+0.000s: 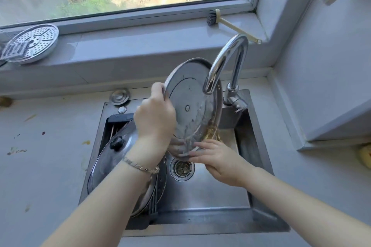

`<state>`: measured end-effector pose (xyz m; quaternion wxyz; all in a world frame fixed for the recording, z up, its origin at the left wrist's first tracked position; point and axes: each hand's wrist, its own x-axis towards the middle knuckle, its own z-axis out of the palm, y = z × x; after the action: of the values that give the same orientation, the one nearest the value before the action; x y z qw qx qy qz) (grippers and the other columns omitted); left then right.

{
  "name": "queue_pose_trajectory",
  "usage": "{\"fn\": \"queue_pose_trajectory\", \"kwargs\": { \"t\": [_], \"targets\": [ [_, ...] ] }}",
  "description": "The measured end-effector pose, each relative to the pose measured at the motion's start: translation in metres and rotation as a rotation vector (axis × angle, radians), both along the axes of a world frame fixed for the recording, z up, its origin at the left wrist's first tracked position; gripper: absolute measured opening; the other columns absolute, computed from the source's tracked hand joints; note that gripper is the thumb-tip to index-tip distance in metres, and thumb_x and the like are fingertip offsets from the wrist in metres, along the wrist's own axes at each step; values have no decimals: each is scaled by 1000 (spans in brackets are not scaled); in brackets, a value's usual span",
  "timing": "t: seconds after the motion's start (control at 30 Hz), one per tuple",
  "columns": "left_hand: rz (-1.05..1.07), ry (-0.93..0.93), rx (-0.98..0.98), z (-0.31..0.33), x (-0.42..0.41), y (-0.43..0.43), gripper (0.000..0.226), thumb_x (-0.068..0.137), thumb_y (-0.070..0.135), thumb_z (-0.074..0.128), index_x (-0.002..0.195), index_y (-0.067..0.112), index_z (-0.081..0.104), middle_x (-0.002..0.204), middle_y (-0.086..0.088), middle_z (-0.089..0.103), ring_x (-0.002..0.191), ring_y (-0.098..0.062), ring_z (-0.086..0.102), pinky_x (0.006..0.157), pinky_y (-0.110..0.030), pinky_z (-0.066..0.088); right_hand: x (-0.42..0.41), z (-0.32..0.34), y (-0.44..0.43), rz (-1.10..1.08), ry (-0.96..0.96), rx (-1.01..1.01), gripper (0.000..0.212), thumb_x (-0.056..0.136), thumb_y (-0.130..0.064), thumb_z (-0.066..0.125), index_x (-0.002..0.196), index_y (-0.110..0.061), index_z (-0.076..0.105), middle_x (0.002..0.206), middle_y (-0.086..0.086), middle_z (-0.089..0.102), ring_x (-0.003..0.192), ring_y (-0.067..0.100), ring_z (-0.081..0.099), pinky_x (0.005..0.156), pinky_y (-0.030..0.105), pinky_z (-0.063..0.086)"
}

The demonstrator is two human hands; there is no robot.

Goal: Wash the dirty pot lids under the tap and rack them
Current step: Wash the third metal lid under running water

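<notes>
A round steel pot lid (188, 104) is tilted on edge over the sink, its underside facing me, right under the spout of the chrome tap (224, 66). Water runs down its lower right part and drips brownish. My left hand (154, 118) grips the lid's left rim. My right hand (218, 158) presses its fingers against the lid's bottom edge. A second lid with a black knob (118, 146) lies in the left part of the sink, partly hidden by my left forearm.
The steel sink (210, 192) has a drain strainer (181, 168) with scraps in it. A perforated steamer plate (30, 44) leans on the windowsill at left. A dish brush (222, 20) lies on the sill behind the tap. The grey countertop (46, 156) carries food stains.
</notes>
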<state>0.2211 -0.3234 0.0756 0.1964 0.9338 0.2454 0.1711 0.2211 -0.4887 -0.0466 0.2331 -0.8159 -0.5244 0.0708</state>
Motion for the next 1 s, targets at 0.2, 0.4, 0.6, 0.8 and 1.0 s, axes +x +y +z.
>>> {"fn": "queue_pose_trajectory", "kwargs": {
  "t": [0.2, 0.4, 0.6, 0.8, 1.0],
  "targets": [
    [-223, 315, 391, 21, 21, -34, 23, 85, -2, 44, 107, 6, 46, 97, -18, 68, 89, -38, 63, 60, -32, 33, -1, -19, -28, -310, 60, -164, 28, 60, -1, 58, 74, -18, 76, 82, -4, 74, 84, 21, 70, 72, 40, 58],
    [-113, 397, 316, 13, 14, -14, 21, 87, 0, 43, 108, 2, 45, 107, -21, 64, 100, -41, 60, 65, -35, 34, -6, -9, -20, -526, 199, -250, 35, 87, -4, 43, 114, -5, 65, 129, 10, 58, 123, 25, 49, 105, 34, 36],
    [8, 269, -213, -15, -10, 9, 35, 100, 31, 31, 93, 2, 51, 98, -22, 61, 95, -39, 55, 69, -35, 32, -15, 3, 31, -739, 681, -118, 62, 99, -38, 29, 149, -10, 6, 158, 3, -2, 145, 15, -3, 116, 30, 0],
    [27, 174, -513, -33, -40, -12, 48, 101, 32, 25, 57, 15, 35, 60, -6, 45, 69, -33, 47, 59, -33, 27, 22, 16, 70, -955, 409, -65, 64, 97, -40, 29, 149, -8, 7, 157, 13, -12, 145, 25, -7, 116, 38, -8],
    [173, 22, -618, -34, -38, -11, 49, 102, 28, 26, 58, 11, 40, 91, -28, 60, 92, -42, 56, 66, -32, 29, 20, 30, 82, -512, 226, -104, 74, 86, -48, 12, 149, -10, 1, 157, 5, -9, 145, 16, -9, 117, 35, -10]
  ]
}}
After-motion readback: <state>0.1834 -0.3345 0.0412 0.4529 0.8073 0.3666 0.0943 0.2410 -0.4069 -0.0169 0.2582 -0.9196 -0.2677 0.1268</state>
